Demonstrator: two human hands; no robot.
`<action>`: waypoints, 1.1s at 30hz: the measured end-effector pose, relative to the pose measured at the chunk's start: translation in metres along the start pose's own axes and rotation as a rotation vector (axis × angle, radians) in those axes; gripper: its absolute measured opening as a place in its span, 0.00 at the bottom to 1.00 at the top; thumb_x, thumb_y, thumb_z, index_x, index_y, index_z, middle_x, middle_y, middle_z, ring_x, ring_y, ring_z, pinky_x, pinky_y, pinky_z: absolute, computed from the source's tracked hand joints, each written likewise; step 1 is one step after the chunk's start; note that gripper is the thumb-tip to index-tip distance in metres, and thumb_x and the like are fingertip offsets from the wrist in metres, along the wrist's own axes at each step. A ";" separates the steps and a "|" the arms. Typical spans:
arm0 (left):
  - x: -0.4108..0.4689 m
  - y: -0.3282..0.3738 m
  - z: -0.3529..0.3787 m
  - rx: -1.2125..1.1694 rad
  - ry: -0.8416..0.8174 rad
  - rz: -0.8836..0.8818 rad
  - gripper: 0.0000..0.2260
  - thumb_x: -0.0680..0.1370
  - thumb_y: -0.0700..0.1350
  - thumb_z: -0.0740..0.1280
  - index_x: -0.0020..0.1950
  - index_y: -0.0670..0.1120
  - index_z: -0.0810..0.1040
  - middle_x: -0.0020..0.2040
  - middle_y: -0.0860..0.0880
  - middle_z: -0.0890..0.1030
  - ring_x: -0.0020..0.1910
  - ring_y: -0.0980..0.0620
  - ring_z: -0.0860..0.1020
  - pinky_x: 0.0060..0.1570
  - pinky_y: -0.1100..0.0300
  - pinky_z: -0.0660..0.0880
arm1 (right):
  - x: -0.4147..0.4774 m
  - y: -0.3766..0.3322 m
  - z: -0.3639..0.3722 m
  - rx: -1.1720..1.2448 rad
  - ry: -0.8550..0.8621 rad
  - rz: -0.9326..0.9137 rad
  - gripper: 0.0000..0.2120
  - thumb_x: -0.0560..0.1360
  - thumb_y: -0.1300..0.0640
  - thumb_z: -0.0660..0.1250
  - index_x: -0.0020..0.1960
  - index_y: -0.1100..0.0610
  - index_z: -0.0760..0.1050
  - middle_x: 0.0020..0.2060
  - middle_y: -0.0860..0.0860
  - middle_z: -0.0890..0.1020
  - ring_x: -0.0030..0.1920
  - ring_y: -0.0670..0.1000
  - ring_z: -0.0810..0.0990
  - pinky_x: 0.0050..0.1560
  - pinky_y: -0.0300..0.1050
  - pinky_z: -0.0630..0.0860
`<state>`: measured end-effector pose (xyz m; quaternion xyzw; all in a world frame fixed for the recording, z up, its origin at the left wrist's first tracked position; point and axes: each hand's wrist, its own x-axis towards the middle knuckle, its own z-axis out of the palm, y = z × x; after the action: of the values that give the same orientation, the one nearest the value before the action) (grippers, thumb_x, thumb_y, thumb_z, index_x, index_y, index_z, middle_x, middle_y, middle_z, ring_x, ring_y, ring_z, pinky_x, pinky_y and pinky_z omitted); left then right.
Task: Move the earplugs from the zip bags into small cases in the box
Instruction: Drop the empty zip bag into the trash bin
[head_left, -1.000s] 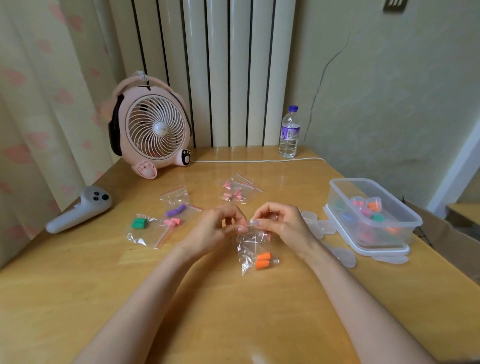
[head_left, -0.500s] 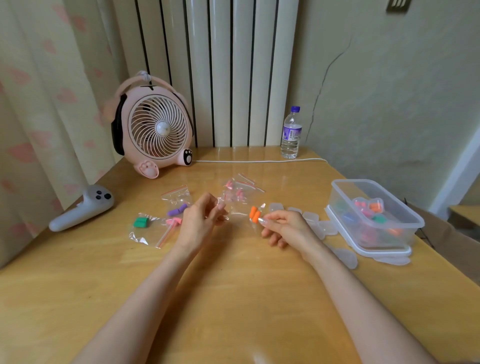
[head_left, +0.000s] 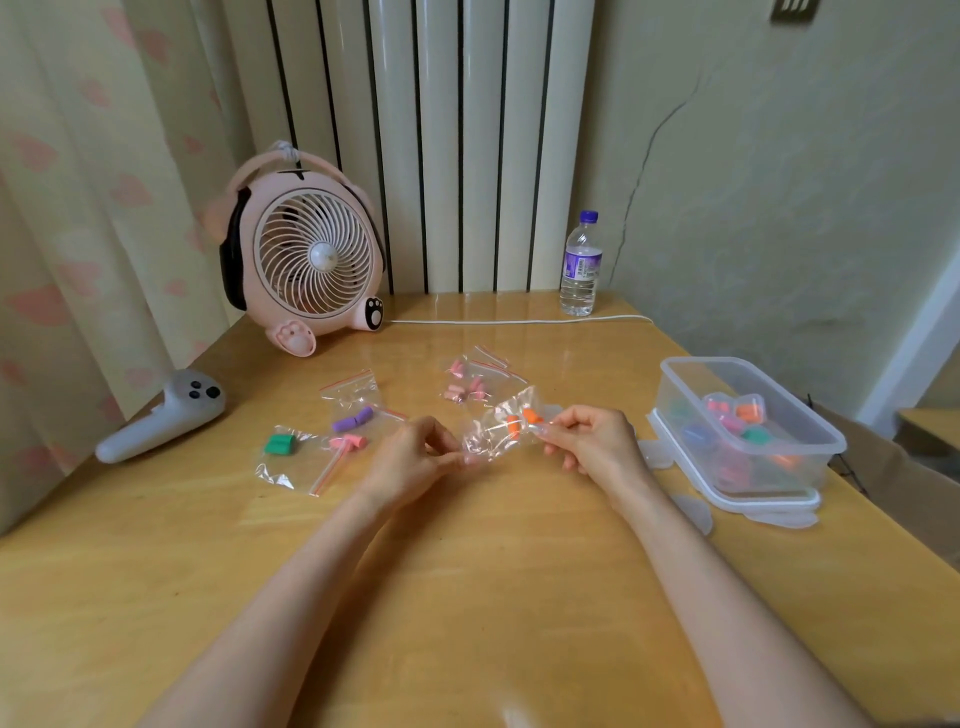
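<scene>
Left hand and right hand each pinch the bag — hold it low over the table, so the orange earplugs can't roll away.

left hand + right hand pinch zip bag | orange earplugs inside
</scene>
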<state>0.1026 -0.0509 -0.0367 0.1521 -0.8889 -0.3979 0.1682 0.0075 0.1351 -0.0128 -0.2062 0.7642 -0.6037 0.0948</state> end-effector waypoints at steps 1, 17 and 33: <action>0.001 -0.001 0.001 0.028 0.017 0.012 0.17 0.68 0.49 0.75 0.50 0.45 0.74 0.45 0.51 0.76 0.41 0.54 0.73 0.41 0.64 0.70 | -0.001 -0.002 0.000 0.016 -0.003 -0.010 0.08 0.71 0.63 0.71 0.36 0.59 0.74 0.30 0.54 0.78 0.19 0.39 0.70 0.20 0.29 0.62; -0.004 -0.003 0.017 0.187 -0.035 0.163 0.35 0.66 0.55 0.75 0.68 0.47 0.66 0.63 0.51 0.75 0.64 0.50 0.66 0.62 0.57 0.64 | -0.002 -0.007 0.001 0.115 0.049 -0.224 0.08 0.73 0.66 0.68 0.37 0.58 0.73 0.32 0.56 0.77 0.23 0.39 0.72 0.23 0.30 0.64; 0.000 0.011 0.002 -0.129 0.345 0.193 0.13 0.75 0.40 0.68 0.60 0.45 0.77 0.55 0.49 0.74 0.44 0.64 0.76 0.45 0.72 0.73 | 0.008 0.009 0.002 0.014 0.116 -0.210 0.03 0.75 0.59 0.67 0.43 0.54 0.77 0.38 0.50 0.84 0.32 0.41 0.78 0.34 0.36 0.74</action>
<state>0.1007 -0.0425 -0.0299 0.1212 -0.8301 -0.4043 0.3644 -0.0007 0.1316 -0.0206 -0.2491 0.7383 -0.6267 -0.0117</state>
